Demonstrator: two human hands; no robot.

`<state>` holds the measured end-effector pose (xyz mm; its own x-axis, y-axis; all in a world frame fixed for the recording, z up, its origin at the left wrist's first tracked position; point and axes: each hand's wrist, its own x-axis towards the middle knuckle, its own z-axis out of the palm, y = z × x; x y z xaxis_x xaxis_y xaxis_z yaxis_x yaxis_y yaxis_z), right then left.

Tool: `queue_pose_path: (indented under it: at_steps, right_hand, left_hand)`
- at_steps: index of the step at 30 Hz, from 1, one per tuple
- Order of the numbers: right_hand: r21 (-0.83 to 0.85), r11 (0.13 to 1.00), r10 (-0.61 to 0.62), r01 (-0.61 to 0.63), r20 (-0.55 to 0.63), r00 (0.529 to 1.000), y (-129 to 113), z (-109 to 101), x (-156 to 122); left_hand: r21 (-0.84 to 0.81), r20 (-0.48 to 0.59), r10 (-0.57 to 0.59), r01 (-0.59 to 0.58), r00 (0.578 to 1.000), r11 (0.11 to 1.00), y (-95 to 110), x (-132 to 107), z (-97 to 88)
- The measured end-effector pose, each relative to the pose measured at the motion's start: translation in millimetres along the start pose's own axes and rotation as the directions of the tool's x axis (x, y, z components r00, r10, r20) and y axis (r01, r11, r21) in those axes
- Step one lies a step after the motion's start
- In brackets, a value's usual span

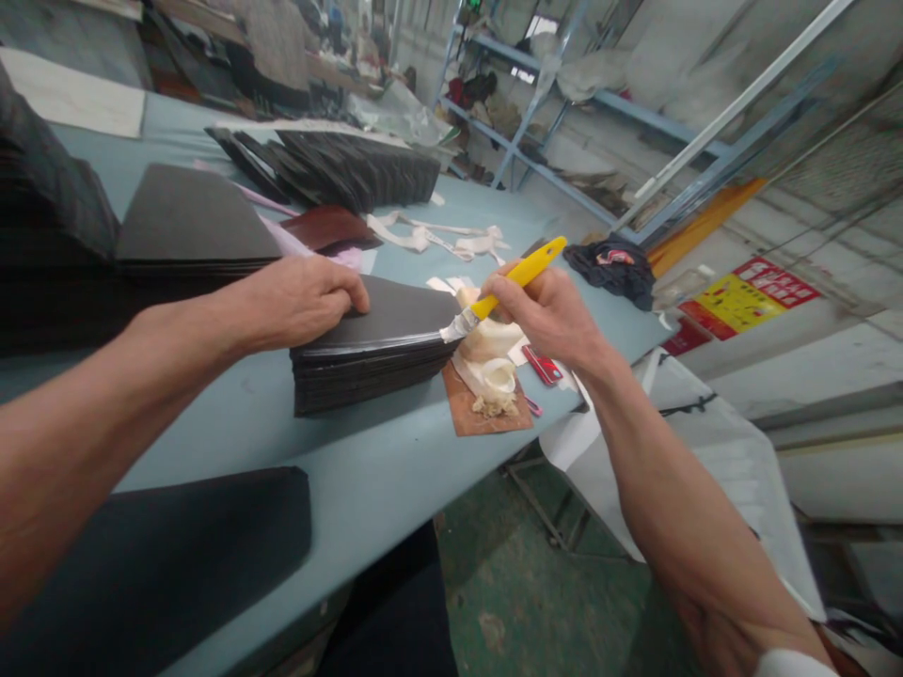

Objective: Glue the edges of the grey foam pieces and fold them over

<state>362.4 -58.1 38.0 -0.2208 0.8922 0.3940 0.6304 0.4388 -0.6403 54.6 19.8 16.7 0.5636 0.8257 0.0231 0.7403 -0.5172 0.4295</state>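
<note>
In my right hand point(540, 306) is a paintbrush point(526, 273) with a yellow handle. Its bristles, coated with whitish paste, touch the near right edge of a stack of dark sheets point(373, 371). A wet, shiny line runs along the front edge of the top sheet point(402, 310). With curled fingers, my left hand point(303, 299) presses down on that top sheet from the left. Just right of the stack, a whitish, paste-crusted container point(490, 362) lies on a brown board point(466, 414), with clumps of dried paste at its front.
More dark sheets are stacked at left point(194, 221) and fanned out behind point(353, 169). One dark piece point(212, 555) lies near the front edge. White strips point(451, 240), a red packet point(542, 365) and dark cloth point(610, 273) are on the blue table point(381, 470). A white-covered stand point(705, 470) adjoins at right.
</note>
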Motion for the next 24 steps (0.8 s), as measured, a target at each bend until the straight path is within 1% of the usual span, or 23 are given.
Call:
queue_pose_path:
  at_steps: [4, 9, 11, 13, 15, 18, 21, 24]
  right_hand:
    - [-0.062, 0.998, 0.019, -0.02, -0.012, 1.0, 2, -10, 1]
    - [-0.235, 0.972, 0.007, -0.022, -0.062, 0.998, 1, -24, 2]
    - [-0.268, 0.963, -0.01, -0.011, -0.078, 0.997, -4, -25, 2]
    - [-0.226, 0.974, -0.035, 0.012, -0.1, 0.994, -13, -21, 1]
    - [-0.134, 0.991, -0.047, 0.029, -0.132, 0.99, -22, -11, 0]
    - [-0.033, 0.998, -0.052, 0.049, -0.114, 0.992, -32, 6, -2]
    - [-0.063, 0.998, -0.02, 0.015, -0.075, 0.997, -29, 13, -4]
    - [-0.186, 0.98, 0.053, -0.07, -0.095, 0.994, -20, 4, -6]
  left_hand:
    - [-0.022, 0.005, -0.001, 0.001, 1.0, 1.0, -1, 1, 1.5]
    - [-0.048, 0.019, -0.027, 0.028, 0.999, 0.998, 0, 2, 0.6]
    - [-0.043, 0.025, -0.04, 0.042, 0.999, 0.998, 1, 2, -0.5]
    - [-0.042, 0.033, -0.052, 0.054, 0.998, 0.998, 2, 3, -1.6]
    - [-0.047, 0.049, -0.061, 0.064, 0.997, 0.997, 3, 3, -2.6]
    - [-0.053, 0.063, -0.063, 0.066, 0.996, 0.996, 3, 4, -3.4]
    - [-0.053, 0.053, -0.057, 0.06, 0.997, 0.997, 1, 5, -2.8]
    - [-0.049, 0.046, -0.043, 0.045, 0.998, 0.998, -1, 6, -1.3]
